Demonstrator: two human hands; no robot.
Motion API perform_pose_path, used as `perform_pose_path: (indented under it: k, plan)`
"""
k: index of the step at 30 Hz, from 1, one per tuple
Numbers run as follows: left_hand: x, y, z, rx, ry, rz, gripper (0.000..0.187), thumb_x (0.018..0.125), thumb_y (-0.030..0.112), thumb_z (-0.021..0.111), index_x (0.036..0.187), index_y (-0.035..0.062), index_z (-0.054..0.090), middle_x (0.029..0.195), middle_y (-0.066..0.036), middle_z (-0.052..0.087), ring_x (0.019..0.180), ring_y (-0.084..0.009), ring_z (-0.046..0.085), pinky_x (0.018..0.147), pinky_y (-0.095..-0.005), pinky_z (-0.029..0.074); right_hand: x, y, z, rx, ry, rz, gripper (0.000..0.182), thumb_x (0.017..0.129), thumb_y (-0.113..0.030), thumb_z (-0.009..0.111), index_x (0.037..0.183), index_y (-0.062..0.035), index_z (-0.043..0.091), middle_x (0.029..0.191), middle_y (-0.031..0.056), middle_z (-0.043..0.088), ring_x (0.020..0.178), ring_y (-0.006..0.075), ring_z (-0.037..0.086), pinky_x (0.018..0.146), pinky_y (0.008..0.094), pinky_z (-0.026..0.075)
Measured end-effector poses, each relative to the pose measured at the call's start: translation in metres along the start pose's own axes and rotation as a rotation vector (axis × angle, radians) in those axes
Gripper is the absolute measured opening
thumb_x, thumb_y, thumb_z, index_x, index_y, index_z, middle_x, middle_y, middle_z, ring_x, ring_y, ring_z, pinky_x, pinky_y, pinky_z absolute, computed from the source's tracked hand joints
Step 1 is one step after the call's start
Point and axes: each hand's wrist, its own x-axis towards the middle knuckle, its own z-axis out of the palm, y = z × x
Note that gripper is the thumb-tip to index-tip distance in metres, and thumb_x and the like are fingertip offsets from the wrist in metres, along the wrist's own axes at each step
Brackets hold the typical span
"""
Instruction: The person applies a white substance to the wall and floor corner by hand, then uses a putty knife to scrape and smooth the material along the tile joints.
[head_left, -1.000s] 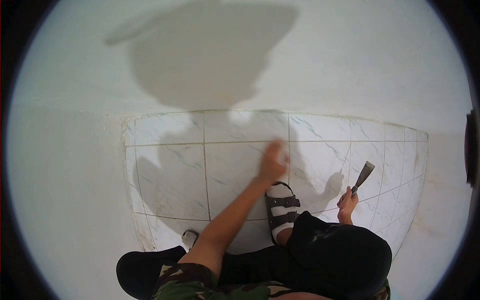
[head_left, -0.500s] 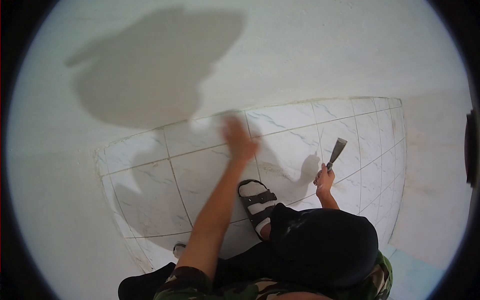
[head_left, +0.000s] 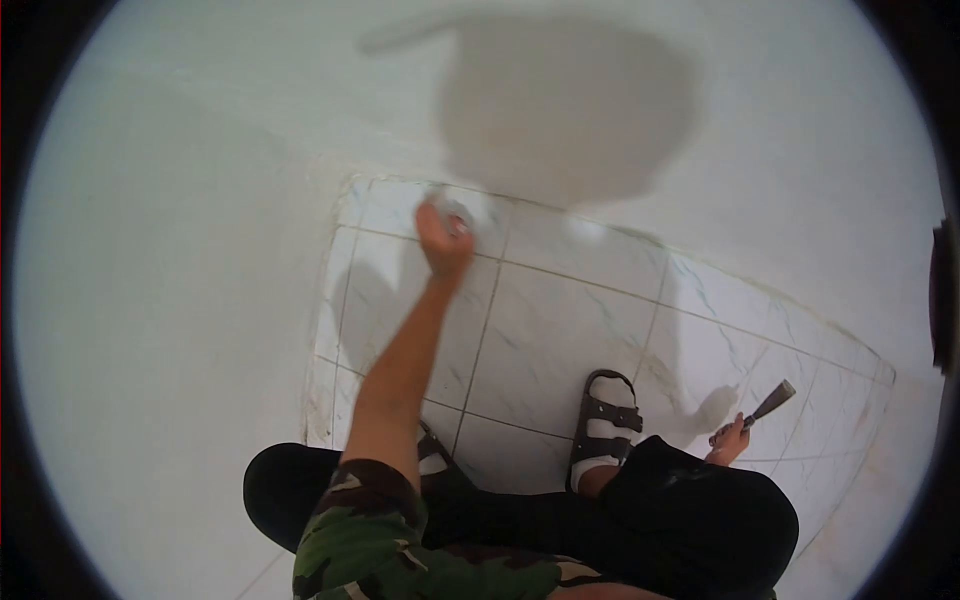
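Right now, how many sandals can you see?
2. One sandal sits on the tiles near the right knee; the other sandal peeks out, mostly hidden, beside the left arm.

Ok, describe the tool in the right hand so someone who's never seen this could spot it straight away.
Start at the marble-patterned tiled floor beneath the white wall. At its right edge, beyond the sandalled foot, the right hand grips a scraper. It is the only tool there: a dark handle ending in a flat grey blade that points up and away.

Lighting: bright, even. Large soft shadow fell on the wall (head_left: 200, 250) above the left hand (head_left: 440, 238), which was motion-blurred. Fisheye distortion, dark vignette corners.
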Motion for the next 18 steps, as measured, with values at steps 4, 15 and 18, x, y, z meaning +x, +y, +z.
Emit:
perform_pose_path:
  k: [4,15,18]
  plan:
    - [0.065,-0.119,-0.021,0.379,-0.365,-0.235,0.065,0.092,0.021,0.055,0.145,-0.0098,0.034,0.149,-0.031,0.034,0.141,-0.045,0.028,0.117,-0.049,0.027,-0.01,-0.005,0.005,-0.028,-0.018,-0.02,0.035,0.098,-0.033,0.06,0.079,-0.0134,0.038,0.054,-0.004,0.034,0.039,0.0074,0.033,0.033,0.0272,0.025]
    - [-0.025,0.098,0.026,-0.2,-0.98,0.168,0.092,0.09,0.037,0.063,0.151,-0.0129,0.014,0.16,-0.033,0.013,0.151,-0.0433,0.01,0.124,-0.0498,0.007,-0.065,-0.03,0.033,-0.045,-0.065,-0.003,0.034,0.098,-0.031,0.06,0.079,-0.0162,0.037,0.052,-0.0062,0.034,0.037,0.0064,0.032,0.033,0.0258,0.023]
    - [-0.09,0.173,0.024,-0.772,-1.287,0.62,0.063,0.089,0.027,0.062,0.143,-0.0018,0.045,0.154,-0.027,0.033,0.145,-0.0421,0.029,0.121,-0.0496,0.022,-0.096,-0.041,0.05,-0.101,-0.053,-0.016,0.033,0.099,-0.029,0.06,0.079,-0.0165,0.037,0.053,-0.0063,0.034,0.037,0.0061,0.032,0.033,0.0258,0.022]
